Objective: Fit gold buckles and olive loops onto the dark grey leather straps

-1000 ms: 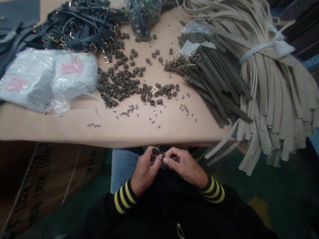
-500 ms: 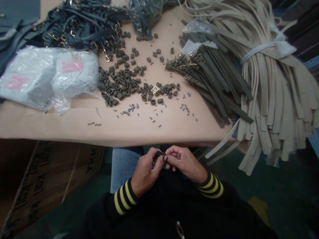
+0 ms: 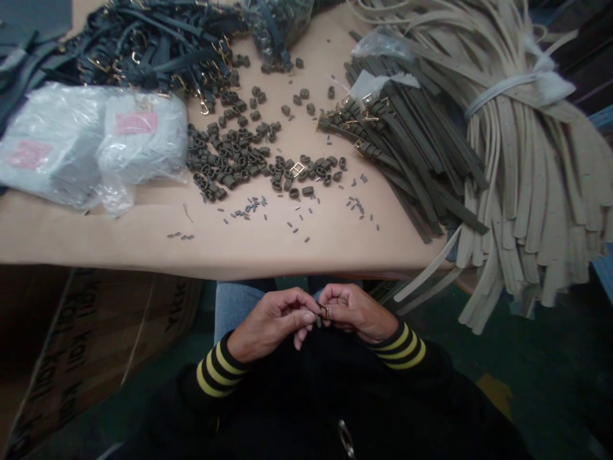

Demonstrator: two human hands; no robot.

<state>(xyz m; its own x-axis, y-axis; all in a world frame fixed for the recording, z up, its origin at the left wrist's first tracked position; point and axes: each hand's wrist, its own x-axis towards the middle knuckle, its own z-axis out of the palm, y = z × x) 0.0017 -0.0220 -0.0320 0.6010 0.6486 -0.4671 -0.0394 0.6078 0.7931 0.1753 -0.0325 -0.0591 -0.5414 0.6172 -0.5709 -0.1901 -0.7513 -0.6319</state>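
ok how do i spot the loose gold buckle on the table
On the tan tabletop, find the spread of small olive strap loops right of the plastic-wrapped packs. In its near, right-hand part lies the loose gold buckle. It is a bright metal frame, while the loops around it are dull and dark.

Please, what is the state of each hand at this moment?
Left hand: fingertips at the small buckled piece; whether they grip it cannot be told.
Right hand: closed, holding that same piece.
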